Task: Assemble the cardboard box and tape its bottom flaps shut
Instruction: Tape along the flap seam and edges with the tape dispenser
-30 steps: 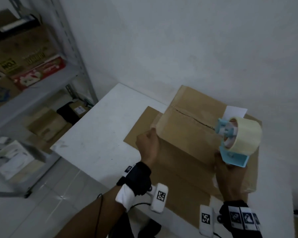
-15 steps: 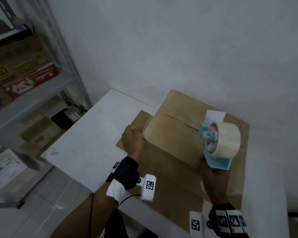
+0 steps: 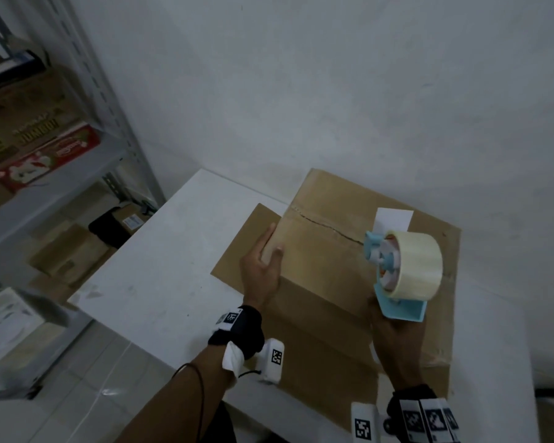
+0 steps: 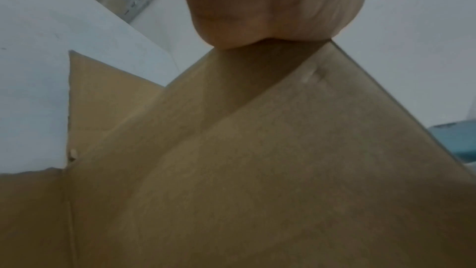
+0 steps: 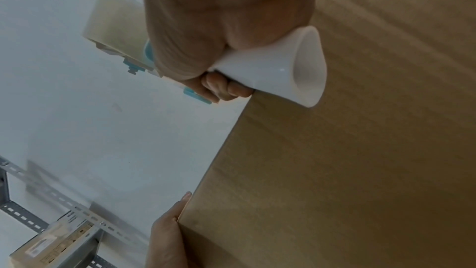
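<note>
The brown cardboard box (image 3: pixel 320 266) stands on the white table (image 3: pixel 160 266), closed flaps up, with a dark seam (image 3: pixel 327 227) across the top. One flap (image 3: pixel 247 247) lies flat on the table at its left. My left hand (image 3: pixel 263 266) rests on the near-left top corner, thumb on top and fingers straight along the left side; the left wrist view shows the palm (image 4: pixel 270 3) on that corner. My right hand (image 3: pixel 394 343) grips the white handle (image 5: pixel 283 68) of the light blue tape dispenser (image 3: pixel 403 270), held over the seam's right end.
A white label (image 3: pixel 392 220) is stuck on the box top behind the dispenser. Grey metal shelving (image 3: pixel 87 174) with cartons stands to the left beyond the table edge. A white wall runs close behind the box. Tiled floor lies below left.
My left hand's fingers have straightened along the box corner where they were curled before. The dispenser stays over the right end of the seam.
</note>
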